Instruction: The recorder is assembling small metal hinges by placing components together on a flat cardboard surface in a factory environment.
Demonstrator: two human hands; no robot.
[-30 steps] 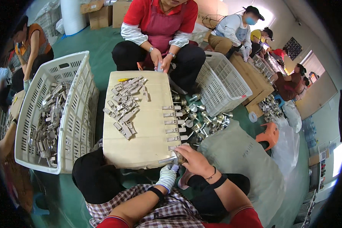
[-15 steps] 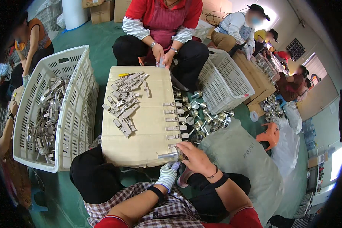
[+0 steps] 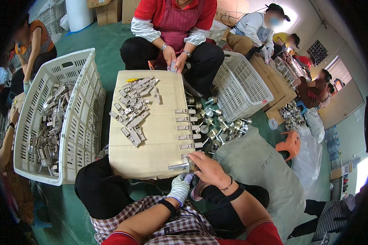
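Observation:
A metal part with a round head and a straight rod [image 3: 178,166] lies along the near right edge of the cardboard-topped work surface [image 3: 151,157], its rod pointing left. My bare right hand [image 3: 212,169] is closed around the round head. In a striped glove, my left hand [image 3: 180,188] is just below the edge, fingers curled under the head; what they grip is hidden. Grey clip-like pieces [image 3: 190,136] stand in a row along the right edge, the nearest by my right fingertips. More grey clips [image 3: 131,112] lie heaped farther left, with a yellow item [image 3: 132,80] behind.
A white crate [image 3: 79,118] of grey parts stands left. Round-headed metal parts [image 3: 216,126] pile up right of the board, near another white crate [image 3: 247,90] and a pale sack [image 3: 257,163]. A co-worker [image 3: 176,36] sits opposite; an orange stool [image 3: 288,145] stands farther right.
The metal part's rod has shifted very slightly left and up under my right hand. My left hand barely moves. At the lower right, a person in striped clothing has come into view.

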